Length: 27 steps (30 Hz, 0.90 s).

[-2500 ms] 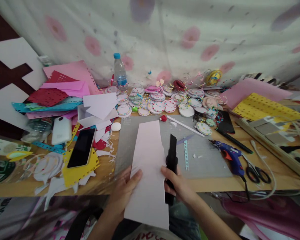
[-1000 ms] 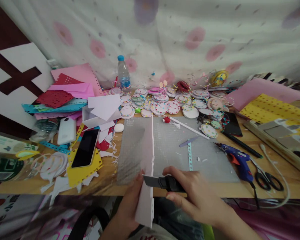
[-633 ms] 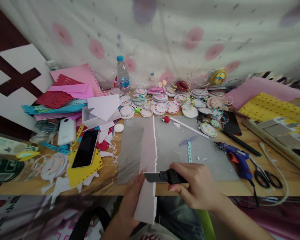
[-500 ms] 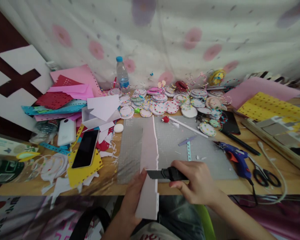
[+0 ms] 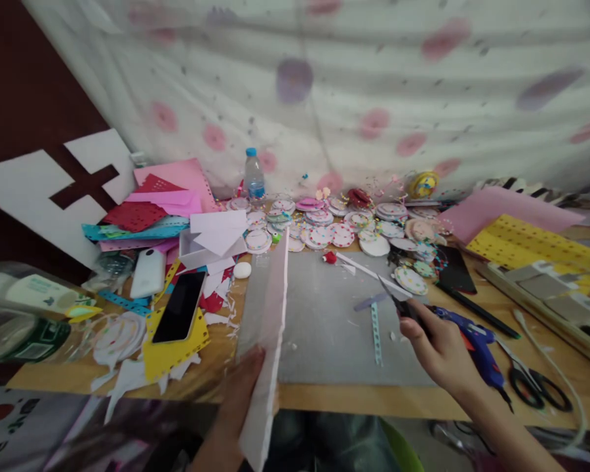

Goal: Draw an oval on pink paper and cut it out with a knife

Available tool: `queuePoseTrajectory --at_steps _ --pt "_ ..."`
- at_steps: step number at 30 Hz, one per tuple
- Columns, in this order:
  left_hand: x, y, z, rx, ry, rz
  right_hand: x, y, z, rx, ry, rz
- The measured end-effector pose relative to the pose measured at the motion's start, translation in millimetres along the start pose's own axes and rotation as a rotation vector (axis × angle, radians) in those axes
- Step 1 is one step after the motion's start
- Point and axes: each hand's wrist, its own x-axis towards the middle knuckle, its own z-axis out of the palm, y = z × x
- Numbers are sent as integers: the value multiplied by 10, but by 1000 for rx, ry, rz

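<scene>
A long pale foam board strip [image 5: 274,328] stands tilted on its edge near the front of the table, its white rough edge facing right. My left hand [image 5: 240,387] grips the strip's lower part from the left side. In my right hand [image 5: 430,341] is a black utility knife [image 5: 407,308], its blade pointing up and left, away from the strip. Beneath both lies a grey cutting mat [image 5: 324,314], with a light blue punched strip [image 5: 376,334] and a thin white strip [image 5: 368,272] on it.
Decorated round discs [image 5: 319,236] crowd the back beside a water bottle [image 5: 254,177]. On the left are a phone [image 5: 179,308], coloured sheets [image 5: 172,196] and paper scraps. A blue glue gun [image 5: 476,347], scissors [image 5: 535,387] and a white cable [image 5: 553,367] lie right.
My right hand has moved right with the knife, off the strip. My left hand has shifted left and turned the strip up onto its edge. The view has tilted upward.
</scene>
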Motion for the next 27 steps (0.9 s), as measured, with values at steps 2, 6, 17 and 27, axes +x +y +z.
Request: queuePoseTrajectory --at_steps 2,6,17,27 --pt "44 139 8 -90 -118 25 72 -56 -33 25 -43 -41" --pt "250 334 181 -165 -241 19 251 -545 21 -13 -205 -173" --pt "357 525 306 -94 -244 220 822 -1414 147 -293 -287 -486" --pt "83 294 291 96 -103 214 864 -997 51 -314 -311 -530"
